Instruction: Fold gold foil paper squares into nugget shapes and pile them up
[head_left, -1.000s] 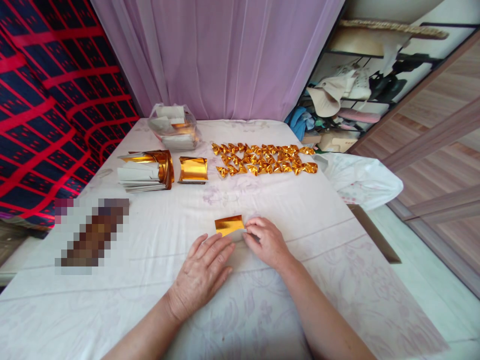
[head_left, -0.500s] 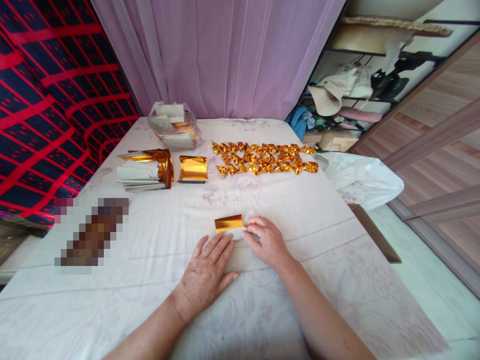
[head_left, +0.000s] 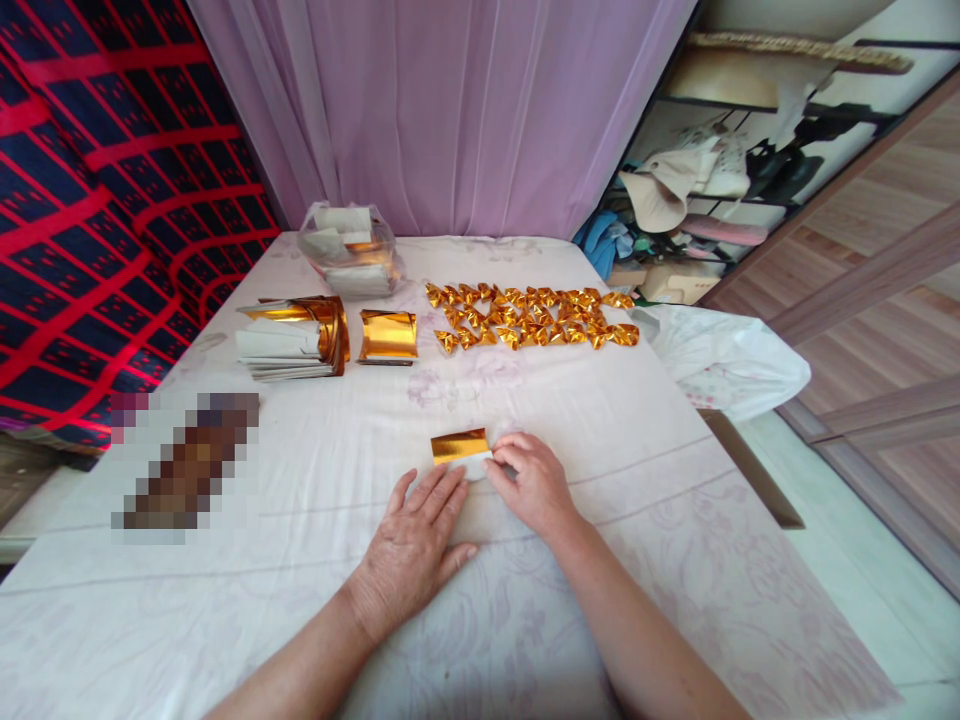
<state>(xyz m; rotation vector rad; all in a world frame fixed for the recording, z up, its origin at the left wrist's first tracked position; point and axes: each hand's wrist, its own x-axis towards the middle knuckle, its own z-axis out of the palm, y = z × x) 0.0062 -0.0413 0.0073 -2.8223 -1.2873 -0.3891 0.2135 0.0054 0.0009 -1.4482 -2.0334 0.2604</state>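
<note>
Flat hands (head_left: pixel 472 510) on gold paper (head_left: pixel 459 446)

Open tabletop (head_left: pixel 600 420) between the hands and the far items, lane clear at 12 and 2 o'clock. Blockers: row of folded gold pieces (head_left: pixel 532 318) at 12–1, gold sheet stacks (head_left: pixel 322 335) at 11, plastic bag (head_left: pixel 349 250) behind them. Blurred object (head_left: pixel 184 460) sits at 9.
</note>
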